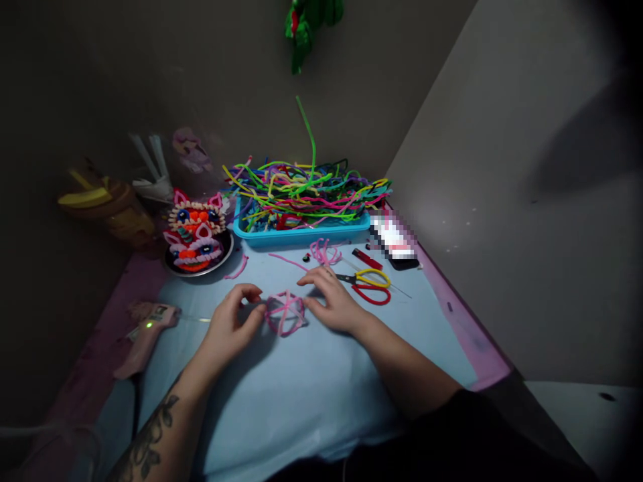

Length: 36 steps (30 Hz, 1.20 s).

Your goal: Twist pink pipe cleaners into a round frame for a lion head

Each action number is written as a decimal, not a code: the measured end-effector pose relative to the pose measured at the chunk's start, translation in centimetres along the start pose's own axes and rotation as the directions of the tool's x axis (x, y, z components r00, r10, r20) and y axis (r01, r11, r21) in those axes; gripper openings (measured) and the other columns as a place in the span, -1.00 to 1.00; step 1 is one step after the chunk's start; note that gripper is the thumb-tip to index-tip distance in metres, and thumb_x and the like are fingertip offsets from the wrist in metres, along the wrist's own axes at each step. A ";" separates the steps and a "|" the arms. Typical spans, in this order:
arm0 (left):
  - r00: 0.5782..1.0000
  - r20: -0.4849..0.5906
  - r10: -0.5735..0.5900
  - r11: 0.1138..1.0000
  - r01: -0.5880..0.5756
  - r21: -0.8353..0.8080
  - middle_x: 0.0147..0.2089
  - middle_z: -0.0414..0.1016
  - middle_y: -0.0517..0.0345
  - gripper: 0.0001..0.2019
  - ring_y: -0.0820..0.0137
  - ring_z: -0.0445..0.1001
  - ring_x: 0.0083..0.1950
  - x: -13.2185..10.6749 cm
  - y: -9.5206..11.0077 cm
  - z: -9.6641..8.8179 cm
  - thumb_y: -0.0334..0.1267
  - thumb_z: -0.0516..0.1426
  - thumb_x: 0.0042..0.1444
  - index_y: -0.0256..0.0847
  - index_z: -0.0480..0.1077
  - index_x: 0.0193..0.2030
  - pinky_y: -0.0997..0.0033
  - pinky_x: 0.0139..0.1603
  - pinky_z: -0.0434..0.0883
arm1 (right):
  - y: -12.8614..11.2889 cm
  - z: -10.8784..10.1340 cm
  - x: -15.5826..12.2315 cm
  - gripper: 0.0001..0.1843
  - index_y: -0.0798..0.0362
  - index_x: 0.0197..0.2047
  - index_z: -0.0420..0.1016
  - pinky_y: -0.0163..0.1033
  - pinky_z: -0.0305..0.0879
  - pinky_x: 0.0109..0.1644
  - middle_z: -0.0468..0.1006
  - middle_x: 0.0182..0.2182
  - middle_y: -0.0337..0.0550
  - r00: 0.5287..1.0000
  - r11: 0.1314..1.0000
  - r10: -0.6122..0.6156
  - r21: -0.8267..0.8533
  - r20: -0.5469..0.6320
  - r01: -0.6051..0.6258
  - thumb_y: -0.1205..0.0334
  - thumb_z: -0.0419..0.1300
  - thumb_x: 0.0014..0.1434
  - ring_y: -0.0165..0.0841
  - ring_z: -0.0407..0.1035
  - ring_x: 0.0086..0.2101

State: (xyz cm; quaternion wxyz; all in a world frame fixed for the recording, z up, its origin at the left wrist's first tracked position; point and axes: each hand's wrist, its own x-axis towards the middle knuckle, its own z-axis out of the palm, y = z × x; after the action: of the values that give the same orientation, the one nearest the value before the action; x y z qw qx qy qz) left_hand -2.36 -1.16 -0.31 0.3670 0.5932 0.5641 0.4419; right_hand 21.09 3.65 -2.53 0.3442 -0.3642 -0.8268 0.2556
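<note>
A pink pipe-cleaner ring (285, 312) with strips crossing inside it is between my two hands, over the blue table cover (321, 388). My left hand (236, 314) is at its left side, thumb at or close to the rim, fingers curved and apart. On the other side, my right hand (329, 298) has its thumb near the rim and its fingers spread above it. Neither hand is closed around the ring. Past my right hand lie a bundle of pink pipe cleaners (325, 252) and scissors (372, 286) with one yellow and one red handle.
A blue tray (301, 235) heaped with colourful pipe cleaners stands at the back. Left of it, a metal bowl (228, 253) holds fuzzy animal-face figures. A pink glue gun (148, 338) with a lit green light lies at left. A phone (394, 241) and a red cutter (367, 259) lie at right.
</note>
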 end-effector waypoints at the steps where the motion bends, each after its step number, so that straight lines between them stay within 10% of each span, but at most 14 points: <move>1: 1.000 0.021 -0.015 1.000 0.015 0.004 -0.29 0.47 0.13 -0.79 0.30 0.40 -0.20 0.0 0.1 0.1 -0.43 0.28 -0.10 -0.11 0.48 -0.29 0.38 -0.12 0.30 | 0.1 0.0 0.1 -0.73 0.04 -0.04 0.46 -0.01 0.26 0.08 0.43 -0.15 -0.03 1.000 1.000 -0.002 -0.028 0.026 0.003 0.33 0.20 0.15 -0.19 0.30 -0.05; 16: 1.000 0.006 -0.027 0.976 0.028 -0.214 -0.42 0.48 0.26 -0.70 0.42 0.47 -0.35 -0.7 -0.1 2.3 -0.27 0.23 0.04 -0.14 0.27 -0.10 0.38 -0.20 0.36 | -1.7 1.3 -0.4 -0.88 0.00 -0.21 0.57 -0.13 0.33 -0.10 0.45 -0.32 -0.11 0.940 0.953 -0.273 -0.192 -0.203 0.235 0.31 0.20 0.22 -0.27 0.28 -0.22; 22: 0.998 -0.046 -0.053 0.968 0.040 -0.248 -0.35 0.50 0.23 -0.67 0.40 0.47 -0.26 -0.6 -0.5 2.6 -0.26 0.24 0.03 -0.09 0.27 -0.07 0.36 -0.15 0.37 | -1.8 1.8 -0.4 -0.90 0.00 -0.23 0.57 -0.13 0.34 -0.08 0.45 -0.31 -0.11 0.956 0.972 -0.215 -0.143 -0.201 0.188 0.32 0.21 0.21 -0.27 0.30 -0.20; 27: 0.956 -0.288 -0.054 0.991 0.017 -0.129 -0.05 0.48 0.07 -0.65 0.30 0.43 -0.01 -0.3 -1.1 2.0 -0.18 0.28 -0.03 -0.09 0.39 -0.07 0.30 -0.01 0.35 | -1.5 2.3 -0.2 -0.94 0.02 -0.34 0.54 -0.20 0.34 -0.15 0.41 -0.35 -0.19 0.928 0.992 0.109 0.098 -0.357 -0.078 0.35 0.25 0.15 -0.35 0.37 -0.27; 36: 0.922 -0.026 -0.387 0.818 0.330 -0.471 -0.36 0.56 0.15 -0.51 0.41 0.47 -0.38 -0.2 0.4 2.3 -0.07 0.39 -0.22 -0.23 0.41 -0.17 0.42 -0.29 0.36 | -2.3 2.7 -0.6 -0.91 -0.02 -0.32 0.56 -0.16 0.32 -0.15 0.38 -0.36 -0.18 0.916 0.997 -0.068 -0.053 -0.396 0.051 0.30 0.21 0.20 -0.32 0.33 -0.27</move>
State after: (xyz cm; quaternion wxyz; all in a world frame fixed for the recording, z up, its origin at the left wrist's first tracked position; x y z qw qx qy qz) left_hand -0.07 -1.22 -0.78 0.5381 0.3448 0.5666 0.5202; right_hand 18.36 1.36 -2.87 0.5047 -0.3903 -0.7555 0.1487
